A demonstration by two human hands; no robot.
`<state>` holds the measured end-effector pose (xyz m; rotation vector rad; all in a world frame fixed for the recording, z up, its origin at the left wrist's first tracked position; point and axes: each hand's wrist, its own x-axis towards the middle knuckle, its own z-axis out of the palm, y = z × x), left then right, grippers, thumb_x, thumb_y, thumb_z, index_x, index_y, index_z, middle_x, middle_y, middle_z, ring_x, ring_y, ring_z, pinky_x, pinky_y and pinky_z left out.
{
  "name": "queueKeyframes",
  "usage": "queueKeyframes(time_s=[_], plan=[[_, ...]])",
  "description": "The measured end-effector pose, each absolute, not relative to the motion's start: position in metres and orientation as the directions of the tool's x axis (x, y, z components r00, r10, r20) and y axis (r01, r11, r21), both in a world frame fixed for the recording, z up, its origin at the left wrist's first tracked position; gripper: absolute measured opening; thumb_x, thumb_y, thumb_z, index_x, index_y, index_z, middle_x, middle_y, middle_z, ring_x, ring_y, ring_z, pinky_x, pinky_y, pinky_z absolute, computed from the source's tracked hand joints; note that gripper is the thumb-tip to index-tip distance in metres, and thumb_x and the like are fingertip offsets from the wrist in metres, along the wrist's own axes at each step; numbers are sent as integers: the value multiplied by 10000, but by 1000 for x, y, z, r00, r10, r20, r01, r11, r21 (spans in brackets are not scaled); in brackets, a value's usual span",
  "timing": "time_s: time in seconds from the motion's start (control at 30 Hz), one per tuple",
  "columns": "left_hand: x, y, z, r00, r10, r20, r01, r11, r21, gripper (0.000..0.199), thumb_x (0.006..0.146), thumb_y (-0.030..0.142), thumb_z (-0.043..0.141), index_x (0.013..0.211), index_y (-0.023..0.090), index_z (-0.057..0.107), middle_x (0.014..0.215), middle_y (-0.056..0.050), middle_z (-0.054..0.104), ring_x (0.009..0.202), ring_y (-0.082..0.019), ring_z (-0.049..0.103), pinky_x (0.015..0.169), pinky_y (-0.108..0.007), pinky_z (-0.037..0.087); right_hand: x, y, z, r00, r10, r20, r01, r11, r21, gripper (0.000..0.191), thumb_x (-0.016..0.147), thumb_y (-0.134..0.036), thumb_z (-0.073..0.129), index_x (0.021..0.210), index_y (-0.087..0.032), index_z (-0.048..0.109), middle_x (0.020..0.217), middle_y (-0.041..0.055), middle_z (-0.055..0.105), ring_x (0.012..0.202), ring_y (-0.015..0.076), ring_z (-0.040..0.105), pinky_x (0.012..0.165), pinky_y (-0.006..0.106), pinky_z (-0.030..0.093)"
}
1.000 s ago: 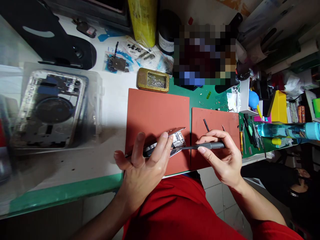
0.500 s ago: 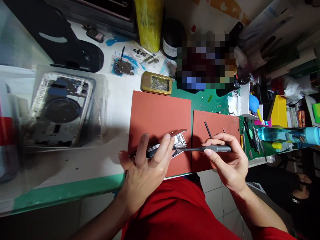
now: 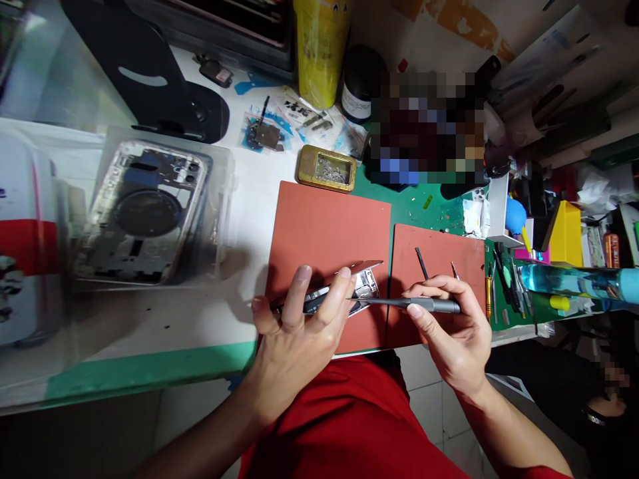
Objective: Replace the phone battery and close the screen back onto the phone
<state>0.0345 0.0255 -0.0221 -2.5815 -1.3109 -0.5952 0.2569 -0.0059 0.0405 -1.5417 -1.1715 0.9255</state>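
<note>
An opened phone (image 3: 365, 282) lies tilted over the left red-brown mat (image 3: 327, 226), its raised panel above the exposed inner parts. Around its left part is my left hand (image 3: 302, 326), fingers closed on the phone and partly hiding it. My right hand (image 3: 456, 319) pinches the dark handle of a thin-shafted tool (image 3: 429, 304). The tool points left, and its tip is at the phone's inside, beside my left fingers. Whether the tip touches a part cannot be made out.
A gold tin (image 3: 327, 168) sits behind the left mat. On the right mat (image 3: 429, 246) lies a thin black tool (image 3: 421, 261). A clear box (image 3: 222, 199) with a phone housing stands left; a blue bottle (image 3: 574, 281) lies right. Someone's arm shows at the lower right.
The camera view has shifted, moving the bench items rightward in the picture. Both hands keep their holds, and the tool's tip sits slightly farther back from my left fingers.
</note>
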Motion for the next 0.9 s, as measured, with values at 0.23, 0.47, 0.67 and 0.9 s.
queueKeyframes(time_s=[0.23, 0.47, 0.67, 0.9], plan=[[35, 26, -20, 528, 737, 421, 812, -584, 4, 531, 987, 407, 796, 1493, 272, 703, 1876, -30, 96, 1740, -436, -126, 1399, -646, -139, 255, -4, 42, 242, 970, -12, 241, -72, -968, 305, 991, -164, 792, 1253, -264, 674, 1026, 35, 829, 804, 168, 797, 789, 321, 686], [34, 26, -21, 535, 729, 428, 804, -594, 7, 503, 985, 373, 805, 1471, 271, 723, 1825, -66, 246, 1739, -450, -108, 1394, -660, -143, 258, -5, 46, 268, 962, 56, 357, -45, -933, 305, 991, -183, 788, 1254, -258, 653, 994, 40, 813, 842, 204, 816, 777, 359, 706], [35, 26, -21, 534, 725, 434, 798, -602, 23, 497, 1000, 356, 786, 1483, 266, 716, 1825, -64, 232, 1738, -458, -105, 1413, -659, -81, 271, -10, 54, 111, 945, 308, 686, 152, -712, 537, 914, -78, 832, 1388, -266, 662, 1112, 51, 808, 923, 217, 834, 839, 348, 728], [35, 27, -20, 521, 725, 451, 804, -594, 26, 517, 957, 358, 833, 1457, 267, 737, 1823, -76, 265, 1741, -442, -110, 1398, -669, -122, 267, -2, 53, -5, 954, 299, 747, 202, -633, 539, 931, -52, 796, 1407, -254, 644, 1142, 58, 796, 936, 205, 830, 828, 308, 713]])
